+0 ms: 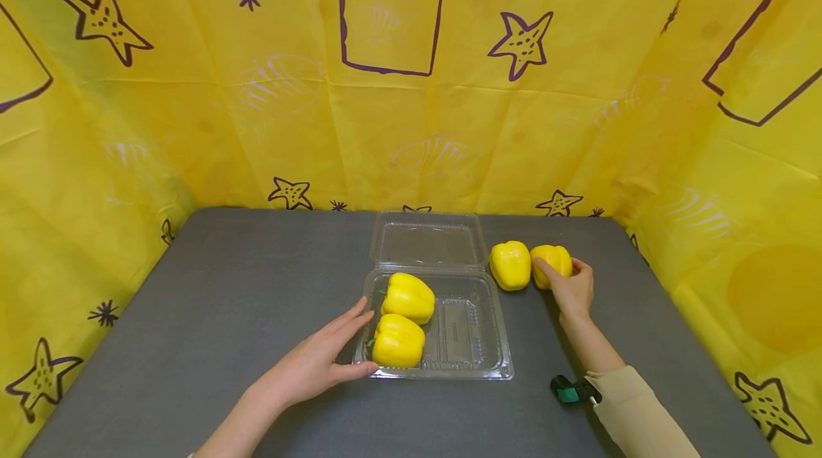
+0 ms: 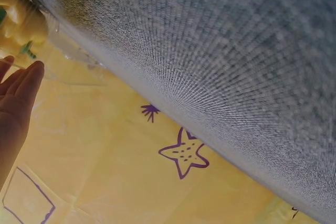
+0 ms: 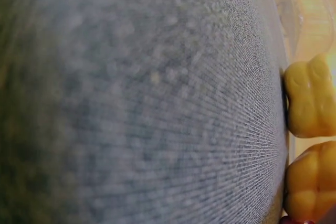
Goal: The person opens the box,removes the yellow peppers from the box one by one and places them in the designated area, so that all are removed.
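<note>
A clear plastic clamshell container lies open on the table, with two yellow bell peppers side by side in its left half, one pepper behind the other. My left hand is at the container's left side, fingers extended along the wall and thumb at the front left corner. Right of the container, my right hand grips a yellow bell pepper between thumb and fingers. Another bell pepper stands just left of it. In the right wrist view, the held pepper is close over the table.
The container's clear lid is folded back toward the rear edge of the grey table. A yellow patterned cloth hangs behind and on both sides. A black strap with a green patch is by the right sleeve.
</note>
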Demonstrator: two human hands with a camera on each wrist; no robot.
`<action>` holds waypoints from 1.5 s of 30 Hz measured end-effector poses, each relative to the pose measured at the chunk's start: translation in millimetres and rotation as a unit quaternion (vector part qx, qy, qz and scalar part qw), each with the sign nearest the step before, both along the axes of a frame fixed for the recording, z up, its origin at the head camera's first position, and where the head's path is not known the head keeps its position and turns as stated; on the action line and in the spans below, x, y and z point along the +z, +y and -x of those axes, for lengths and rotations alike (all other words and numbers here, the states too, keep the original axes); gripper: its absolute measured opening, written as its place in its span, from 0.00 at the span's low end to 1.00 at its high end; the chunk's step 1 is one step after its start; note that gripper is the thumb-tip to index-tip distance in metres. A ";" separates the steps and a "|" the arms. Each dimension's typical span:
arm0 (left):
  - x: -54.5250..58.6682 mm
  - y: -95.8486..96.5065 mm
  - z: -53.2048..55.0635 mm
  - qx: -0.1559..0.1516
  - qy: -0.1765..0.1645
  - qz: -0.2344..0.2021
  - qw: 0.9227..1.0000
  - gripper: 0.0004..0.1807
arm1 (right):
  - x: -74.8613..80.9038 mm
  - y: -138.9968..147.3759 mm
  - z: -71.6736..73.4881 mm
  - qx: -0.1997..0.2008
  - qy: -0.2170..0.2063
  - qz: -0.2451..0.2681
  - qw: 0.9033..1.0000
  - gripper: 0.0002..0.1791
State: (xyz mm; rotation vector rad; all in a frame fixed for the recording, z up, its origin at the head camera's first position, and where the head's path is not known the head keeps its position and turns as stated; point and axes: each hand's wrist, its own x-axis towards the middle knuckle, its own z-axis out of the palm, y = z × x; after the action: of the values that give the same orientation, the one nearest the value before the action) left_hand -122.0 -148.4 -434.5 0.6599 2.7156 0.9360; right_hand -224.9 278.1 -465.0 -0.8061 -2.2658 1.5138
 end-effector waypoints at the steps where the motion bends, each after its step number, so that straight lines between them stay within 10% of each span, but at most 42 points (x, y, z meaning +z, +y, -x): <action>1: 0.1 0.0 -0.1 0.000 0.000 0.001 1.000 0.46 | -0.2 0.0 0.2 0.000 0.000 -0.002 1.000 0.51; 45: -0.3 0.3 1.0 0.001 -0.005 0.004 1.000 0.47 | -0.9 0.0 0.0 0.001 0.010 0.003 1.000 0.50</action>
State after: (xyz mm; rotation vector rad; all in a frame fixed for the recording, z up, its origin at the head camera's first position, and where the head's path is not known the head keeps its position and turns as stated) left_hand -123.0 -148.1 -434.8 0.6501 2.7091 0.9261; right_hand -224.8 278.2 -465.9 -0.7867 -2.2503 1.5243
